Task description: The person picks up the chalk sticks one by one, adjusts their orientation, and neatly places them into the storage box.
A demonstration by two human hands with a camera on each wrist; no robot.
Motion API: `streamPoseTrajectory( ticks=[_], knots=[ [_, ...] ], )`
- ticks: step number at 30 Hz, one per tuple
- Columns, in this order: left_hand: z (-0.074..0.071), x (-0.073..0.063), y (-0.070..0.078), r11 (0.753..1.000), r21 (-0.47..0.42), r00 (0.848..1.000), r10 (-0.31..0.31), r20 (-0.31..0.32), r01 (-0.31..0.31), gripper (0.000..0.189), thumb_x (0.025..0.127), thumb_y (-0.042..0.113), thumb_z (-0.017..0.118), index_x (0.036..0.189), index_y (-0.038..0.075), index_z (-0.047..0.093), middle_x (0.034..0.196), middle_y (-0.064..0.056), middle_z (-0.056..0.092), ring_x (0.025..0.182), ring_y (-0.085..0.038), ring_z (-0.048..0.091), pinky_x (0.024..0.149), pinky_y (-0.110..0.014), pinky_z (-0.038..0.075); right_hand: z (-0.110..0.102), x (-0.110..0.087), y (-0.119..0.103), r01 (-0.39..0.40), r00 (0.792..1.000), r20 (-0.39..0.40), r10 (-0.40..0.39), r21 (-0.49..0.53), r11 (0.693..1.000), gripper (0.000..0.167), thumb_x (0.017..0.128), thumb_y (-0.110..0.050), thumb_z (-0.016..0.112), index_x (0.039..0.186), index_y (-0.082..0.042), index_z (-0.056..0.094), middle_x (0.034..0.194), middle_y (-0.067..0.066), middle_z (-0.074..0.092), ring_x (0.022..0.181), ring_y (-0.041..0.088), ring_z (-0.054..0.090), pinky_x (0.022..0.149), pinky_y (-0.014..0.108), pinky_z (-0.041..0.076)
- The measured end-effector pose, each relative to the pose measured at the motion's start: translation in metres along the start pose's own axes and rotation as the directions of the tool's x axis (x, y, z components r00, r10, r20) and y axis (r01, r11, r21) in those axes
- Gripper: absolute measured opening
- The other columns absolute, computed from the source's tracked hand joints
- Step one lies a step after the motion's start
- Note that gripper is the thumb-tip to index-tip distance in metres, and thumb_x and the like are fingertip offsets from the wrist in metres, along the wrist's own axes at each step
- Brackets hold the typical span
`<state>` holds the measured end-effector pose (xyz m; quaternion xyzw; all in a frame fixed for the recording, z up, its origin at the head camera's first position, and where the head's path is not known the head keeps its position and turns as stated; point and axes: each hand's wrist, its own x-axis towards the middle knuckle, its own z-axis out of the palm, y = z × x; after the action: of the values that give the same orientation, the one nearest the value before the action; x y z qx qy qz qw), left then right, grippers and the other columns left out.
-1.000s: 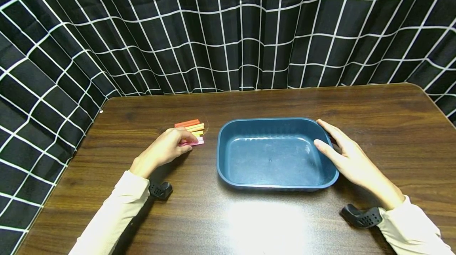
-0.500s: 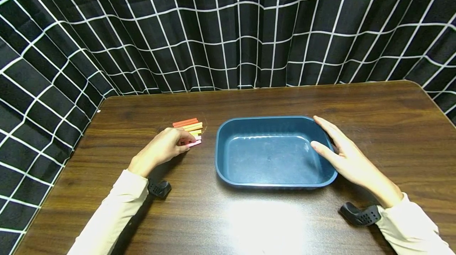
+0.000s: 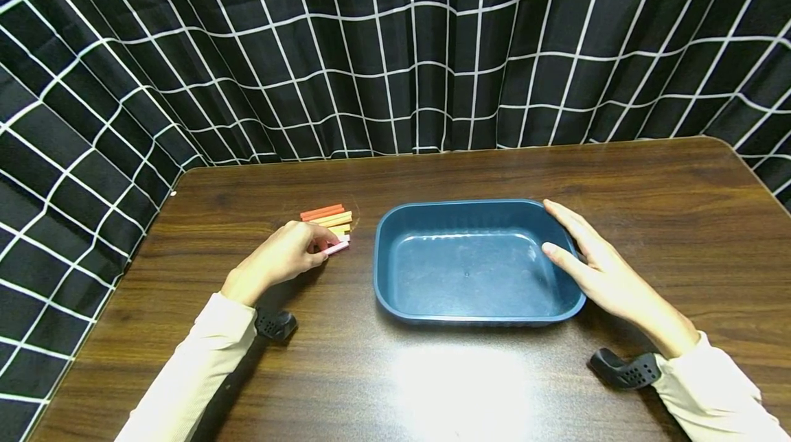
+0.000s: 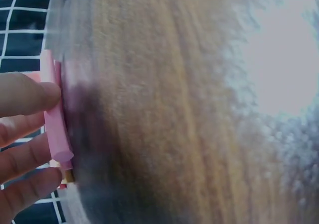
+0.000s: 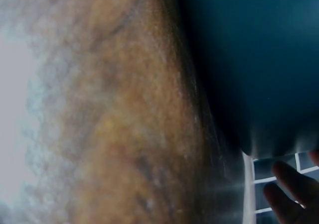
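In the head view, my left hand [image 3: 281, 260] is at the near side of a row of chalk sticks lying on the table. It pinches a pink chalk stick [image 4: 57, 119], thumb on one side and fingertips behind, as the left wrist view shows. Beyond it lie orange-red chalks [image 3: 321, 212] and yellow chalks [image 3: 334, 220], partly hidden by the hand. My right hand [image 3: 608, 277] rests at the right end of a blue plastic tub [image 3: 469, 321], its straight thumb over the rim and its fingers along the outside. In the right wrist view the tub's outer wall [image 5: 259, 59] hides part of that hand.
The brown wood-grain table [image 3: 334, 380] has a bright glare in front of the tub. A black curtain with a white grid [image 3: 395, 51] hangs behind and to the left. Black wrist straps [image 3: 276, 325] sit on both forearms.
The pink chalk in my left hand now angles slightly away from the row, its far end tilted up. My right hand stays at the tub, and the tub keeps its place on the table.
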<state>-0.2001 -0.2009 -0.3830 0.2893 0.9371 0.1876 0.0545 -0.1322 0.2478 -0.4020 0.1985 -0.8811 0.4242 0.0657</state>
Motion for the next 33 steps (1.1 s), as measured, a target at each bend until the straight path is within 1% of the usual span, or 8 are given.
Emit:
streamPoseTrajectory(
  ticks=[2, 5, 9, 15, 19, 25, 33],
  knots=[
    [-0.001, -0.001, 0.001, 1.000, -0.016, 1.000, 0.011, -0.007, -0.011, 0.013, 0.085, 0.002, 0.070, 0.097, 0.005, 0.074, 0.077, 0.001, 0.069, 0.064, -0.007, 0.051, 0.059, -0.022, 0.042, 0.000, 0.000, 0.000, 0.005, 1.000, 0.005, -0.005, -0.004, 1.000, 0.063, 0.099, -0.011, 0.057, 0.156, -0.009, 0.029, 0.157, 0.025, 0.031, 0.139, -0.014, 0.020, 0.105, 0.002, 0.012],
    [-0.003, -0.001, 0.003, 0.999, -0.040, 1.000, 0.016, -0.016, -0.017, 0.014, 0.085, 0.001, 0.069, 0.098, 0.004, 0.074, 0.077, -0.001, 0.067, 0.064, -0.007, 0.050, 0.058, -0.021, 0.041, 0.000, 0.000, 0.001, 0.008, 1.000, 0.011, -0.008, -0.010, 1.000, 0.063, 0.099, -0.012, 0.056, 0.156, -0.008, 0.028, 0.157, 0.026, 0.030, 0.140, -0.015, 0.018, 0.106, 0.002, 0.011],
    [-0.005, -0.002, 0.003, 0.998, -0.056, 1.000, 0.003, -0.024, -0.004, 0.016, 0.084, 0.000, 0.068, 0.099, 0.004, 0.073, 0.073, 0.000, 0.063, 0.062, -0.007, 0.048, 0.058, -0.021, 0.040, 0.000, 0.000, 0.001, 0.000, 1.000, 0.015, 0.001, -0.012, 1.000, 0.063, 0.099, -0.013, 0.056, 0.156, -0.009, 0.028, 0.157, 0.026, 0.029, 0.140, -0.015, 0.017, 0.106, 0.003, 0.011],
    [-0.009, -0.003, 0.003, 0.996, -0.091, 0.999, -0.017, -0.046, 0.012, 0.018, 0.084, 0.000, 0.069, 0.101, 0.004, 0.073, 0.079, -0.002, 0.067, 0.063, -0.009, 0.051, 0.059, -0.022, 0.042, 0.001, 0.000, 0.000, -0.014, 1.000, 0.017, 0.014, -0.007, 1.000, 0.064, 0.099, -0.013, 0.057, 0.156, -0.009, 0.028, 0.158, 0.025, 0.029, 0.140, -0.014, 0.018, 0.106, 0.003, 0.011],
    [-0.011, -0.002, 0.004, 0.993, -0.118, 0.998, -0.017, -0.065, 0.009, 0.020, 0.084, -0.001, 0.069, 0.102, 0.003, 0.073, 0.082, -0.005, 0.069, 0.065, -0.010, 0.053, 0.058, -0.020, 0.043, 0.001, 0.000, 0.000, -0.016, 1.000, 0.016, 0.016, -0.004, 1.000, 0.064, 0.099, -0.012, 0.057, 0.156, -0.009, 0.028, 0.158, 0.025, 0.029, 0.140, -0.014, 0.019, 0.105, 0.002, 0.012],
    [-0.018, -0.001, 0.005, 0.993, -0.118, 0.997, 0.009, -0.079, -0.018, 0.021, 0.083, -0.002, 0.068, 0.103, 0.002, 0.073, 0.081, -0.007, 0.069, 0.066, -0.010, 0.055, 0.058, -0.020, 0.044, 0.001, 0.000, 0.000, -0.013, 1.000, 0.010, 0.013, -0.010, 1.000, 0.064, 0.099, -0.012, 0.057, 0.156, -0.009, 0.029, 0.158, 0.024, 0.030, 0.140, -0.015, 0.019, 0.106, 0.002, 0.012],
    [-0.026, 0.002, 0.011, 0.992, -0.126, 0.997, 0.010, -0.078, -0.020, 0.023, 0.081, -0.002, 0.066, 0.103, 0.002, 0.073, 0.083, -0.006, 0.068, 0.066, -0.011, 0.054, 0.060, -0.021, 0.043, 0.002, 0.001, 0.000, 0.005, 1.000, -0.004, -0.005, -0.016, 1.000, 0.063, 0.098, -0.012, 0.058, 0.155, -0.008, 0.030, 0.157, 0.025, 0.031, 0.138, -0.017, 0.018, 0.106, 0.002, 0.012]
  ],
)
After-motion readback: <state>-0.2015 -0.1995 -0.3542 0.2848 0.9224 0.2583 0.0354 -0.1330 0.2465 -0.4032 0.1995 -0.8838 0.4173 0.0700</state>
